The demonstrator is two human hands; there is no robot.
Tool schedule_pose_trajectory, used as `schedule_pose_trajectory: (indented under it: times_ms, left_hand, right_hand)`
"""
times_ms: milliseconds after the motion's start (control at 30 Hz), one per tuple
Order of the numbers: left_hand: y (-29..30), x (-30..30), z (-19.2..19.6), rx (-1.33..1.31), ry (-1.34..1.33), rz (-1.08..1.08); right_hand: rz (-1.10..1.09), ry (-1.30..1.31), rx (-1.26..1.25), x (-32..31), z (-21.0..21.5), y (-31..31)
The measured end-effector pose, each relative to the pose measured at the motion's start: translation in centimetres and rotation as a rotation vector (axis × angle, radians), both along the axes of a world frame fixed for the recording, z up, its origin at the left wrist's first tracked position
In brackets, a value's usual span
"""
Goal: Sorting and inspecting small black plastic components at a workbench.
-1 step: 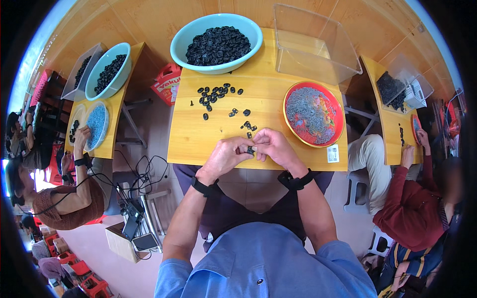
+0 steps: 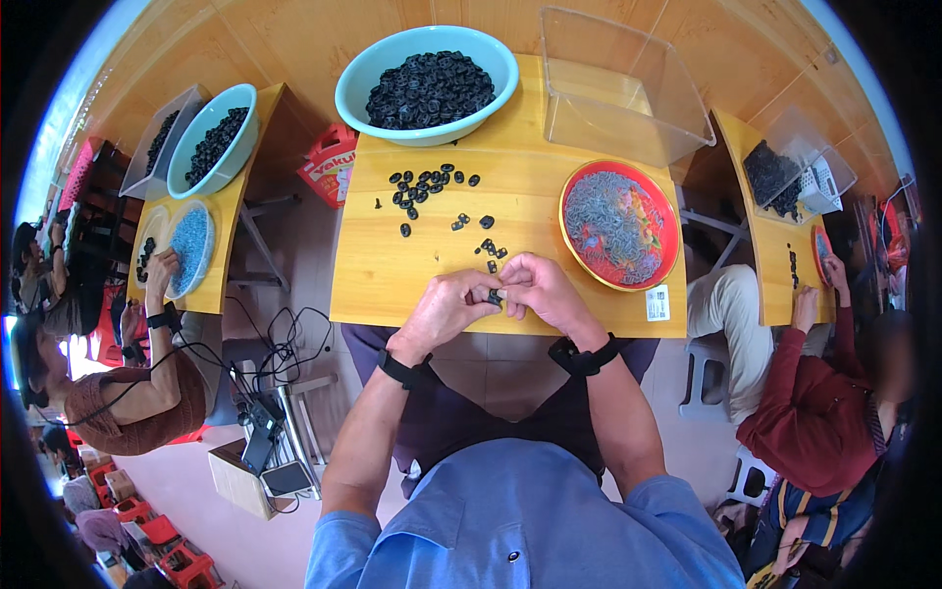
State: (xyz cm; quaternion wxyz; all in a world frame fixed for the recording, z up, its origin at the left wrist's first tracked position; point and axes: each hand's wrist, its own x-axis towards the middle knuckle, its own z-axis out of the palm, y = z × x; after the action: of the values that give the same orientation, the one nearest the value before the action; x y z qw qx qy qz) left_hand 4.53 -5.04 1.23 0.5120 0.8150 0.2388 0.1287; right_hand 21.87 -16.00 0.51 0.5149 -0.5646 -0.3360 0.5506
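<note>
My left hand and my right hand meet above the front edge of the yellow table. Between the fingertips of my left hand is a small black plastic piece. My right thumb and fingers pinch at the same piece; whether they hold anything else is too small to tell. Just beyond my fingers lie a few small black pieces. Farther left is a loose group of oval black parts. To the right of my right hand sits a red tray holding many small grey metal-looking pieces.
A light-blue basin heaped with black parts stands at the far left of the table. Beside it is a clear plastic bin. People work at tables on both sides. Cables and a metal-legged stand are on the left floor.
</note>
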Motion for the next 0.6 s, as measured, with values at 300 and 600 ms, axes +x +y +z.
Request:
schedule_pose_trajectory:
  times_ms: [300, 600]
  left_hand:
    - [-0.7, 0.1, -0.8, 0.107, -0.062, 0.008]
    - [-0.9, -0.2, -1.6, 0.219, -0.116, 0.012]
  right_hand:
    - [0.005, 0.027, -0.017, 0.1, 0.2, -0.2]
    - [0.014, -0.031, -0.046, -0.5, 0.4, -0.3]
